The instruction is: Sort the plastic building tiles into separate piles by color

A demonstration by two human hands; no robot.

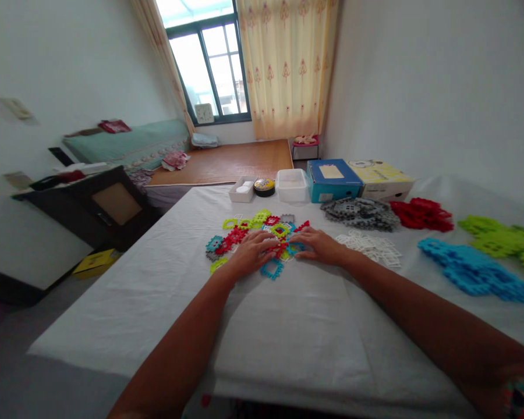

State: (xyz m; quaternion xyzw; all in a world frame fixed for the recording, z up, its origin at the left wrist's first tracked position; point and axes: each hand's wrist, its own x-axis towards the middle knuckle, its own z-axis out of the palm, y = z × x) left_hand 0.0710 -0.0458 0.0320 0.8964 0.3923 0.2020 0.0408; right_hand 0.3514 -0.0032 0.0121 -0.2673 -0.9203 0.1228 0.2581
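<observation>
A mixed heap of flat plastic building pieces with notched edges, in red, lime, blue, grey and white, lies on the white-covered table (pixel 157 302). My left hand (pixel 254 253) rests palm down on the near side of the heap, fingers stretched out over red pieces. From the right, my right hand (pixel 318 245) reaches to the heap, its fingers apart and touching blue and red pieces. A blue square frame piece (pixel 271 269) lies just below my left fingertips. Red pieces (pixel 234 237) and a teal piece (pixel 214 243) spread out to the left. Some pieces are hidden under my fingers.
Sorted piles stand to the right: grey (pixel 360 213), red (pixel 423 214), white (pixel 371 247), blue (pixel 474 269) and lime (pixel 498 235). Along the back edge are a white box (pixel 241 196), a round tin (pixel 264 187), a clear tub (pixel 292 189), a blue box (pixel 334 186) and a yellow-white box (pixel 382 187).
</observation>
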